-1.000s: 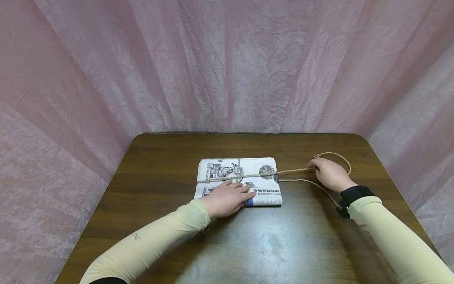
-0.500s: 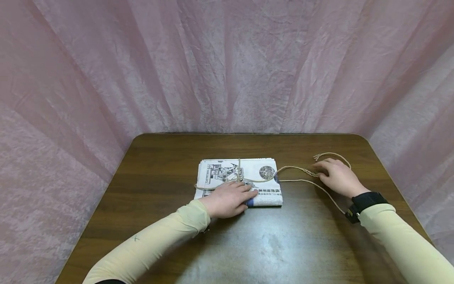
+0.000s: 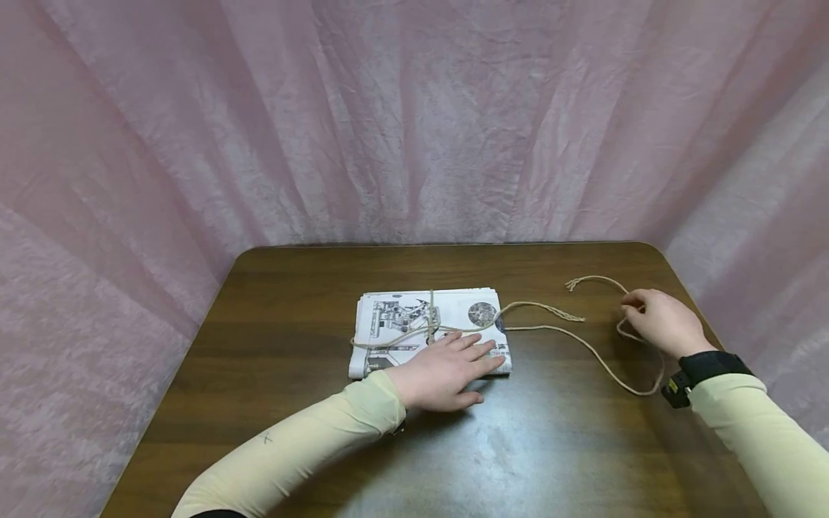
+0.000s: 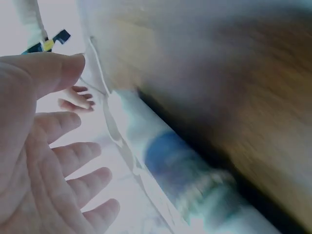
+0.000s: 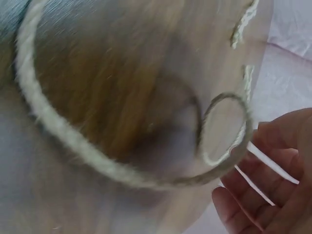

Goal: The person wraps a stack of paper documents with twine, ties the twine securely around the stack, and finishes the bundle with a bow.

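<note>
A flat stack of folded newspaper (image 3: 456, 306) lies on the table, with tan rope (image 3: 588, 347) crossed over its top. My left hand (image 3: 443, 370) is spread over the stack's front right part, fingers straight; the left wrist view shows the palm (image 4: 34, 165) beside the paper's blurred edge, and I cannot tell whether it touches. Off to the right, my right hand (image 3: 663, 321) pinches the long length of rope between thumb and fingertips. There the rope (image 5: 73, 139) makes a raised loop. A separate frayed rope end (image 3: 566, 314) lies loose between stack and hand.
The brown wooden table (image 3: 291, 288) has rounded far corners. Behind it hangs a pink curtain (image 3: 414, 122). Another frayed rope tip (image 3: 571, 285) lies near the back right of the table. A black band (image 3: 715, 367) with a small camera is on the right wrist.
My right hand has let go of the shorter rope end, moved right and taken up the longer length. The short end lies slack. My left hand has slid right, its fingers spread wider.
</note>
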Tool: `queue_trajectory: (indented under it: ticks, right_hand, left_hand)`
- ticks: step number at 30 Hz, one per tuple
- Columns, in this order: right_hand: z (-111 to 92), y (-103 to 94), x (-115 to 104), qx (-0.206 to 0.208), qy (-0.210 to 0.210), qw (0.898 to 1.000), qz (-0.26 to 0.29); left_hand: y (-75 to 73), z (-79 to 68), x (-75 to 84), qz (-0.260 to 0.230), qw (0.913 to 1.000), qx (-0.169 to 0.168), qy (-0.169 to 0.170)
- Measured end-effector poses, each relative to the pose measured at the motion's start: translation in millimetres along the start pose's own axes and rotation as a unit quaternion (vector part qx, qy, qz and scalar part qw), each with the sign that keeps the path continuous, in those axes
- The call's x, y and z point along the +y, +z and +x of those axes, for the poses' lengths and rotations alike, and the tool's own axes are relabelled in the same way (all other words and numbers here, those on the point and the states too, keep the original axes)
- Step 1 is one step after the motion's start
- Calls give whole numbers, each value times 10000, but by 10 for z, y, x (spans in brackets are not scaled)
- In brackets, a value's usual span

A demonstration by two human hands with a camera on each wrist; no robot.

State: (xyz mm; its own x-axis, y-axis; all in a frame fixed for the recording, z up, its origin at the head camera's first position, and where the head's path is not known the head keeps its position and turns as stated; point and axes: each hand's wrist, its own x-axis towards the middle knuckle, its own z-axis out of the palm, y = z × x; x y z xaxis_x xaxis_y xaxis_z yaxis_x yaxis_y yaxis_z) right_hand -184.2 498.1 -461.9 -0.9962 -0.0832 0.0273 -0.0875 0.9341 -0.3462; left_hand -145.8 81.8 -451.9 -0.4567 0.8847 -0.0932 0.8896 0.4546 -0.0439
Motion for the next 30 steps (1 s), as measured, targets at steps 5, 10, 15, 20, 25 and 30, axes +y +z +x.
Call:
queue_trajectory:
  ticks: [5, 10, 15, 20, 25, 30]
  right_hand:
    - [-36, -13, 62, -598, 532, 9968, -10]
    - [-66, 7, 80, -1258, 733, 9893, -42]
    - [-92, 60, 68, -1372, 845, 9863, 357]
    - [-142, 50, 45, -779, 1053, 9892, 660]
    - [-154, -36, -33, 526, 1055, 9892, 873]
    - [-186, -226, -236, 1358, 775, 9799, 1238]
  left_hand:
    - [-7, 106, 190, 131, 9996, -76, 234]
    - [-9, 192, 341, 47, 9989, -236, 411]
    - [10, 224, 389, -6, 9986, -232, 480]
    - [8, 217, 372, -145, 9984, -231, 489]
    - [-24, 191, 330, -345, 9982, -178, 449]
    - [-63, 176, 263, -479, 9981, 174, 346]
